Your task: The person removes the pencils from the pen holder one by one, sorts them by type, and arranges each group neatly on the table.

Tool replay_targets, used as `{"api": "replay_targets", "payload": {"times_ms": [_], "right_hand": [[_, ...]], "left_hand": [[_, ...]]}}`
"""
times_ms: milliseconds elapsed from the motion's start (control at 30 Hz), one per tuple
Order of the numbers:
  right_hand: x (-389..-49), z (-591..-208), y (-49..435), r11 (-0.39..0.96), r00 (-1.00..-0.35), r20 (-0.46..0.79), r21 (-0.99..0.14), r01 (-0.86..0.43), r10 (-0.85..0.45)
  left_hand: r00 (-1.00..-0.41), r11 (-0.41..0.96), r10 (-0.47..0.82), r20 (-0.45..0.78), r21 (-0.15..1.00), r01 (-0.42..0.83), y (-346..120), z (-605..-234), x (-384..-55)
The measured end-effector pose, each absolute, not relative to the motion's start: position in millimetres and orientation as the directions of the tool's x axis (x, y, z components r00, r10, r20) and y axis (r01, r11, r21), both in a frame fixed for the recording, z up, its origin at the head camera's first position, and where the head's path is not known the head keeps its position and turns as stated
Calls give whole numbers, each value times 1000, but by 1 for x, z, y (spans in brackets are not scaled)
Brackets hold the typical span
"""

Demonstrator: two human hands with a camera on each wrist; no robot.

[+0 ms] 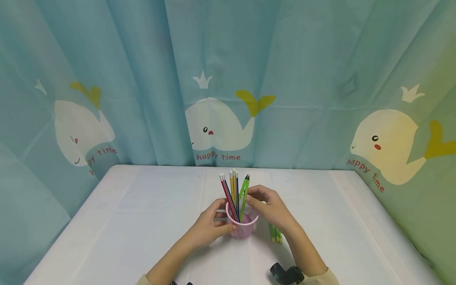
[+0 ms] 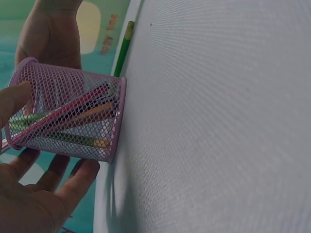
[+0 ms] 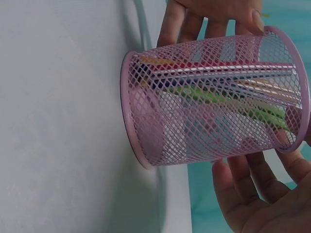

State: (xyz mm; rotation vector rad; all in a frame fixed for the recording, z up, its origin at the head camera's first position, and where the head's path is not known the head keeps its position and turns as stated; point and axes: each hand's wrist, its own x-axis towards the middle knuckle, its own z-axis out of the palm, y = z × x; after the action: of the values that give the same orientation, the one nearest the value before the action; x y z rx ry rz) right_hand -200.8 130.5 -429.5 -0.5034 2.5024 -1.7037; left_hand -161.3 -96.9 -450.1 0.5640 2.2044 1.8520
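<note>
A pink mesh pencil cup (image 1: 243, 230) stands upright on the table, holding several pencils, some with white erasers up. My left hand (image 1: 206, 226) grips the cup from the left, thumb at the front of its rim and fingers round the side. At the right of the rim, my right hand (image 1: 272, 208) pinches a green pencil (image 1: 244, 198) that leans in the cup, black tip up. In the right wrist view a fingertip of the right hand reaches inside the cup (image 3: 194, 145), while other fingers lie along its outside.
More green pencils (image 1: 276, 234) lie on the white table (image 1: 149, 233), right of the cup and partly under the right forearm. A black device (image 1: 286, 274) sits by the right wrist. Blue curtain (image 1: 303, 79) with whale prints hangs behind the table.
</note>
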Motion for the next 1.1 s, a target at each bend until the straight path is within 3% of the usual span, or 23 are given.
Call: {"api": "replay_targets", "payload": {"times_ms": [1100], "right_hand": [[-203, -418, 154, 264, -930, 148, -933, -244, -337]], "left_hand": [[-910, 144, 406, 80, 978, 151, -97, -450, -160]]}}
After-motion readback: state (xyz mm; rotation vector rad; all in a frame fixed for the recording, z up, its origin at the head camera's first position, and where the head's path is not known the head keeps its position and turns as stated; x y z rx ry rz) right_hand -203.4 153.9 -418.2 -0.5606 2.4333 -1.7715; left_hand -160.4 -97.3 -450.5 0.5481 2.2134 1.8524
